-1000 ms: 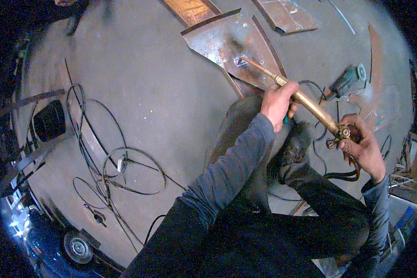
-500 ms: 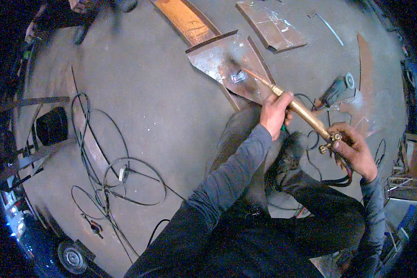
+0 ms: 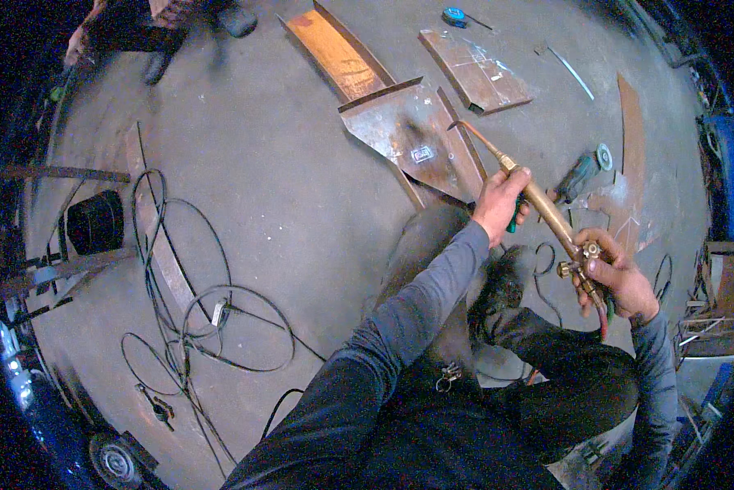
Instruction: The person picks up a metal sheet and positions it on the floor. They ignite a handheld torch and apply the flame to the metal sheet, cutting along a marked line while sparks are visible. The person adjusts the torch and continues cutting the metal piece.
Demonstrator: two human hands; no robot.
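A brass gas torch (image 3: 549,210) with a thin bent copper tip slants between my two hands. My left hand (image 3: 498,202) is closed round the torch's front end, and something green (image 3: 512,220), not clear enough to name, shows beside its fingers. At the rear, my right hand (image 3: 620,282) grips the torch by its valve knobs, where hoses lead off below. The copper tip hovers over or beside a flanged steel plate (image 3: 383,131); whether it touches cannot be made out. That plate adjoins a rusty orange steel channel (image 3: 330,57).
An angle grinder (image 3: 581,175) lies right of the torch near rusty steel pieces (image 3: 628,122). Another steel plate (image 3: 477,73) and a blue tape measure (image 3: 454,16) lie beyond. Looped black cable (image 3: 195,294) spreads at left. Another person's leg (image 3: 159,65) shows far left.
The torch and both hands sit slightly farther right in view, its copper tip shifted toward the plate's right flange. The whole view has shifted a little, bringing the tape measure into sight.
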